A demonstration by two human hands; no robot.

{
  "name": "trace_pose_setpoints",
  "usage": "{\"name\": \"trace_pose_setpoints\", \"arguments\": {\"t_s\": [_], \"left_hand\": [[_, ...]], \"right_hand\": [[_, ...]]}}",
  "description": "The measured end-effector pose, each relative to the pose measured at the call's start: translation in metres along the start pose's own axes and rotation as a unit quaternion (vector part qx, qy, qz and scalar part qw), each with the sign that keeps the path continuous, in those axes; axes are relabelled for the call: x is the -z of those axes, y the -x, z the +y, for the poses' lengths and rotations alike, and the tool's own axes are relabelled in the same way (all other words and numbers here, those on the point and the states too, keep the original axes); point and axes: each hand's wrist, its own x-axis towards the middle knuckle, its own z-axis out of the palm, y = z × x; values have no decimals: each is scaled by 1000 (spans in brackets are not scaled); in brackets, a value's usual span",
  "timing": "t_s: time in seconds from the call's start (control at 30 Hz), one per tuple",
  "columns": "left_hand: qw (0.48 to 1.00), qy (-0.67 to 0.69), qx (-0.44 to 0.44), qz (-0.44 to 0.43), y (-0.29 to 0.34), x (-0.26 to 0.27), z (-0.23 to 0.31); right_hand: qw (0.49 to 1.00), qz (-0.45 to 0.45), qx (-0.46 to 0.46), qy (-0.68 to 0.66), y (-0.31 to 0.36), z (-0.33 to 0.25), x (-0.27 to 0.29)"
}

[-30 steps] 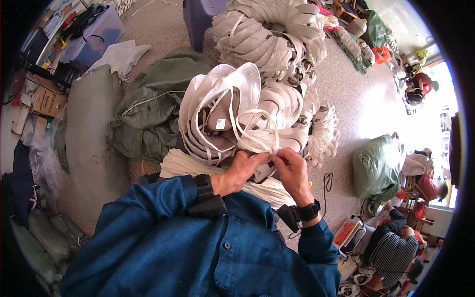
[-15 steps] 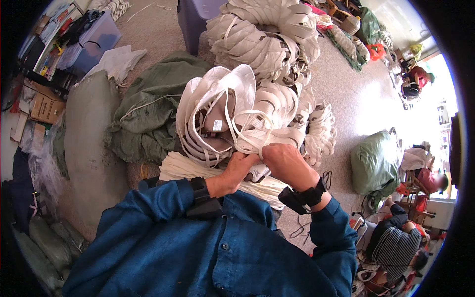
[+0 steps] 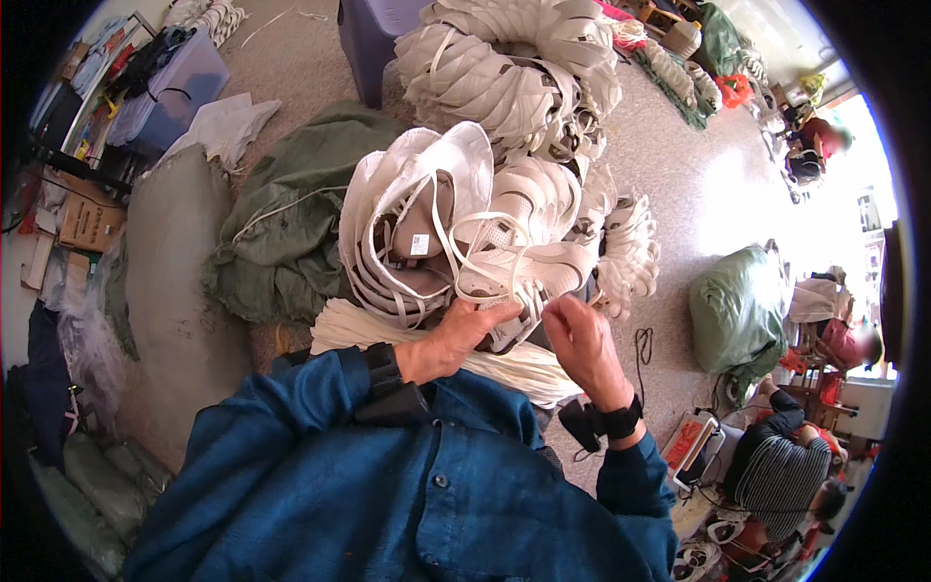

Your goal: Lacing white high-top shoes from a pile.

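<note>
A cream shoe upper (image 3: 485, 274) with a mesh panel rests in front of me, a pale lace (image 3: 493, 215) looping over it. My left hand (image 3: 454, 337) grips its near end, thumb lying across the edge by the eyelets. Just right of the upper, my right hand (image 3: 585, 347) is closed with fingers curled; whatever is in them is hidden. Left of the upper stands a nested stack of similar uppers (image 3: 464, 155), a small white label showing inside. Under my wrists lies a bundle of pale laces (image 3: 354, 328).
Strung coils of uppers (image 3: 465, 92) are piled beyond my hands, beside a purple plastic stool (image 3: 367, 48). Green sacks (image 3: 291, 257) lie to the left, and another green sack (image 3: 739, 308) stands at right. Several people work at the far right, one in a striped top (image 3: 776, 490).
My right hand has moved right and slightly down, away from the eyelets and my left hand. My left hand keeps its hold, and the upper has shifted only slightly.
</note>
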Motion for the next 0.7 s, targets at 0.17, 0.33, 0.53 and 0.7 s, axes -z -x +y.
{"name": "trace_pose_setpoints", "arguments": {"t_s": [0.17,0.33,0.53,0.7], "left_hand": [[990,49,136,-5,-13,1,1],[977,34,208,-2,-12,-5,12],[994,55,94,-12,0,11,1],[984,81,155,-20,8,8,21]], "right_hand": [[992,25,-98,-79,25,3,-32],[992,40,-101,-70,21,12,-37],[944,-14,-251,-211,91,69,-15],[801,-189,-438,362,225,170,44]]}}
